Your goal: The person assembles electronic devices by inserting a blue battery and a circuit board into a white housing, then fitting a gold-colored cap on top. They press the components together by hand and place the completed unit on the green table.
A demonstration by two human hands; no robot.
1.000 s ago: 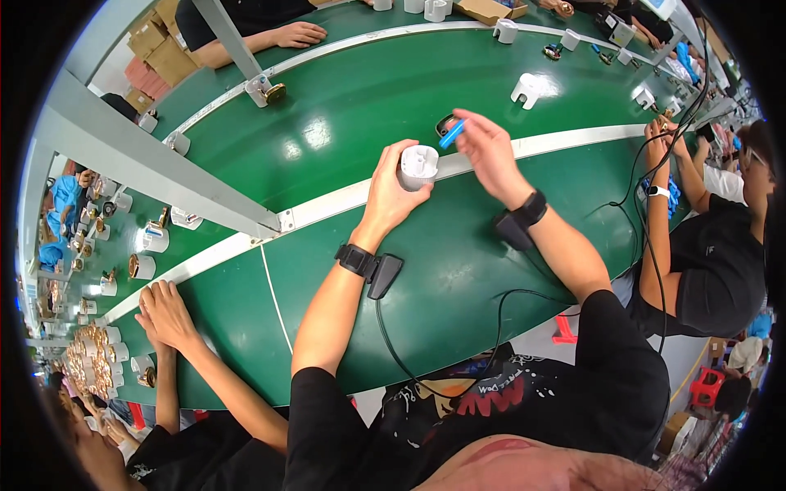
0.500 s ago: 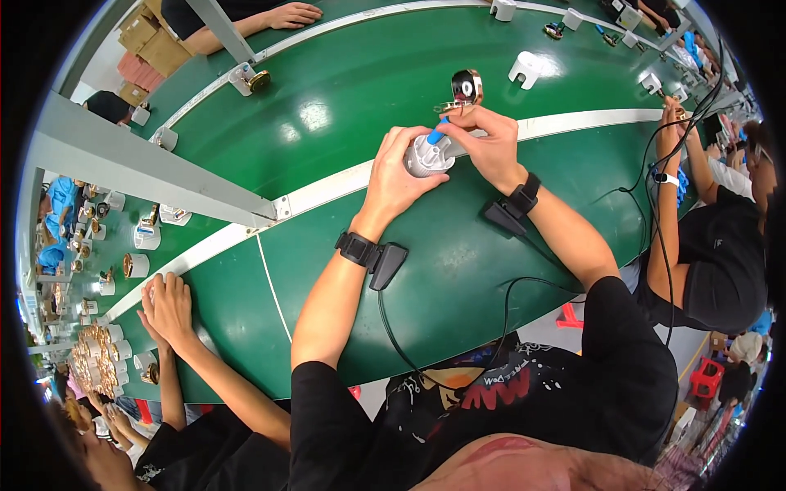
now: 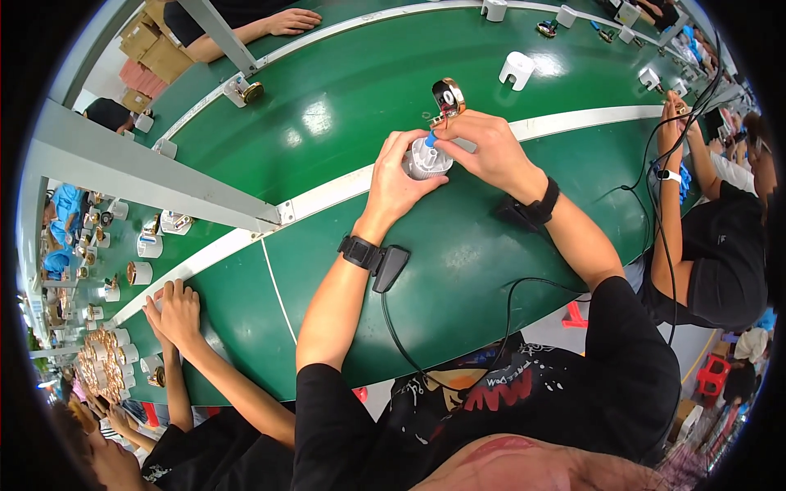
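My left hand point(image 3: 395, 177) is wrapped round a white ribbed plastic housing point(image 3: 429, 164) and holds it over the green bench top, its open inner side facing up. My right hand point(image 3: 490, 150) pinches a small blue cylinder point(image 3: 431, 140), whose lower end meets the inside of the housing. Just beyond these fingers a round part with a gold rim and dark centre point(image 3: 448, 96) stands tilted, with thin wires near its base. Whether the right fingers also touch that round part, I cannot tell.
A green belt point(image 3: 368, 90) runs beyond a white rail point(image 3: 327, 191). On it stands a white notched cap point(image 3: 517, 70). A grey metal post point(image 3: 155, 168) rises at left. Co-workers' hands point(image 3: 178, 314) are at left, and a co-worker's arm point(image 3: 670, 196) is at right. A black cable point(image 3: 524, 281) crosses the bench.
The blue cylinder sits lower against the housing, and less of it shows. My right hand has turned, its wrist shifting right, while the gold-rimmed part has moved left and down.
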